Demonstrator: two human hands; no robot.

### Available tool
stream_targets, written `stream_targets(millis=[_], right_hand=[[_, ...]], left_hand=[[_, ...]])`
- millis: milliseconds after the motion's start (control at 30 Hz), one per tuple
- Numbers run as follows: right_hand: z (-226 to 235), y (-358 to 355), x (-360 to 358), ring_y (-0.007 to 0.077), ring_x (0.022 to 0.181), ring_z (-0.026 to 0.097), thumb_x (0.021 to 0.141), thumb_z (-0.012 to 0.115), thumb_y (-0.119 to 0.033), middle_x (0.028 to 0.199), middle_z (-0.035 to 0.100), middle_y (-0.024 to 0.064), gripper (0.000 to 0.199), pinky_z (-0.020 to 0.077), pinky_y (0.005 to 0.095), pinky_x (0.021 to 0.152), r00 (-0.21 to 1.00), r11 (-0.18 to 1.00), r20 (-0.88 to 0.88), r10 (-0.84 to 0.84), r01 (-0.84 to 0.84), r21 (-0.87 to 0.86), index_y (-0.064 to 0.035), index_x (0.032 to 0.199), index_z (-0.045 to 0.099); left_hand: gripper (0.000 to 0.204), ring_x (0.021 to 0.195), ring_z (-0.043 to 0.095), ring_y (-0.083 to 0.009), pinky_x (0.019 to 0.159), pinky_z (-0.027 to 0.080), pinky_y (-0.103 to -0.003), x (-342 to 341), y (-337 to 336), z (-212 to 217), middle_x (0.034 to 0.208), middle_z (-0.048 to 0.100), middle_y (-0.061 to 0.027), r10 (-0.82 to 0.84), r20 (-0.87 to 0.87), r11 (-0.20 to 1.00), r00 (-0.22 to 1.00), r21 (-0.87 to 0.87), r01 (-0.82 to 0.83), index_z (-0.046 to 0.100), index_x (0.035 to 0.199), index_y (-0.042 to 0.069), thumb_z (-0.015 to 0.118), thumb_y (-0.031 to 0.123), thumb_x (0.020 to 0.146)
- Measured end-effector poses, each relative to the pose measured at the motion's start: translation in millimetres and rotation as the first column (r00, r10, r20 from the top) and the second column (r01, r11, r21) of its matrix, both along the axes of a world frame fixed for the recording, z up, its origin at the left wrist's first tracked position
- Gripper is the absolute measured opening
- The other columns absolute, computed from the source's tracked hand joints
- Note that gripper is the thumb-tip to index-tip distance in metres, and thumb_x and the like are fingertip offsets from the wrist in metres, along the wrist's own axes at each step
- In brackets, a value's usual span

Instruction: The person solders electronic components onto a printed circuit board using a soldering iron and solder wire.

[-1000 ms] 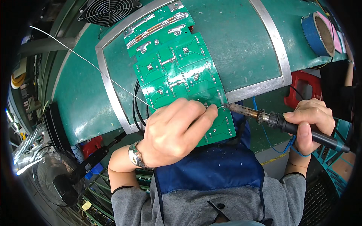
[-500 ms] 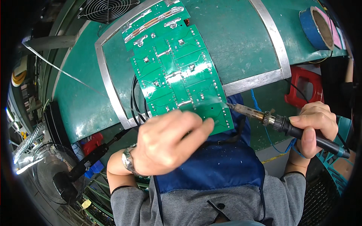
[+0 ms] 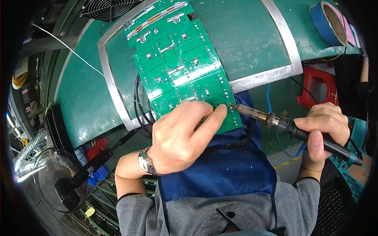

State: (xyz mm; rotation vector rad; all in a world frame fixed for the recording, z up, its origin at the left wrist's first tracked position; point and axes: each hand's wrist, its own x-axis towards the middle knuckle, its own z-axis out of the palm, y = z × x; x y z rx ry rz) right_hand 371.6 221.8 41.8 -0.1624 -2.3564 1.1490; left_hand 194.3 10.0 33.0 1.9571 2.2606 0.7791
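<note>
A large green circuit board (image 3: 187, 65), solder joints upward, reaches from the bench over its front edge toward me. In my closed right hand (image 3: 327, 128) is the black handle of a soldering iron (image 3: 289, 126). Its tip meets the board near the lower right edge, beside a row of joints. My left hand (image 3: 179, 135) hovers over the board's near part, fingers pinched close to that tip. A thin pale solder wire (image 3: 106, 78) runs from the upper left into this hand. The wire's end at the fingertips is too small to make out.
Metal strips (image 3: 262, 80) frame the green bench top. Black cables (image 3: 138, 100) lie left of the board. A blue tape roll (image 3: 325, 25) sits at the far right, above a red stool (image 3: 313, 88). A fan (image 3: 59, 177) stands at the lower left.
My left hand has moved right and up, bringing its fingertips to the iron's tip. The solder wire now looks straighter. Board and iron have shifted slightly left and up in view.
</note>
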Motion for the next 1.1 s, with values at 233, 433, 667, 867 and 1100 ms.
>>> stream_targets(millis=[233,433,667,867,1100], right_hand=[[1,5,10,0.0141,0.039,0.053,0.086,0.06,-0.028,0.051,0.057,0.0032,0.029,0.0419,0.0248,0.039,0.997,0.999,-0.073,0.019,-0.016,0.045,-0.0013,0.075,0.067],[-6,-1,10,0.0134,0.035,0.05,0.086,0.061,-0.026,0.048,0.055,0.0017,0.028,0.0383,0.0237,0.036,0.991,0.996,-0.1,0.085,-0.088,-0.02,-0.0011,0.077,0.067],[-3,4,11,0.0117,0.033,0.048,0.087,0.06,-0.023,0.048,0.055,0.0013,0.025,0.0346,0.0243,0.033,0.971,0.978,-0.11,0.21,-0.21,0.014,0.0003,0.082,0.067],[-5,6,15,0.0118,0.041,0.051,0.092,0.059,-0.034,0.054,0.056,0.0024,0.033,0.04,0.0231,0.043,0.99,1.0,-0.143,-0.022,0.02,-0.014,-0.0029,0.087,0.068],[-21,-13,-29,0.0128,0.056,0.061,0.089,0.067,-0.027,0.076,0.066,0.0138,0.038,0.0475,0.0218,0.054,0.954,0.938,-0.149,-0.261,0.214,-0.274,0.0083,0.101,0.063]], left_hand=[[0.031,0.062,0.056,-0.0166,0.051,0.045,-0.028,-1,-8,3,0.076,0.055,-0.0042,-0.083,0.124,0.996,0.989,0.031,0.079,0.072,0.095,0.003,0.079,-0.001,0.065],[0.032,0.06,0.055,-0.0168,0.05,0.043,-0.028,6,-3,0,0.075,0.055,-0.0036,-0.123,0.019,0.992,0.992,0.041,0.122,0.072,0.092,0.003,0.079,0.0,0.061],[0.038,0.061,0.055,-0.0144,0.051,0.044,-0.026,0,-6,6,0.077,0.054,-0.004,-0.111,0.071,0.994,0.991,0.001,0.111,0.073,0.097,0.004,0.076,-0.004,0.06],[0.032,0.068,0.056,-0.0149,0.058,0.046,-0.025,-28,3,23,0.08,0.056,-0.0057,0.086,0.166,0.994,0.982,0.055,-0.097,0.073,0.095,0.004,0.074,-0.009,0.067],[0.02,0.061,0.047,-0.0054,0.052,0.036,-0.019,-78,34,7,0.079,0.055,-0.0024,0.245,0.166,0.948,0.955,0.164,-0.272,0.074,0.092,0.005,0.074,-0.005,0.074]])
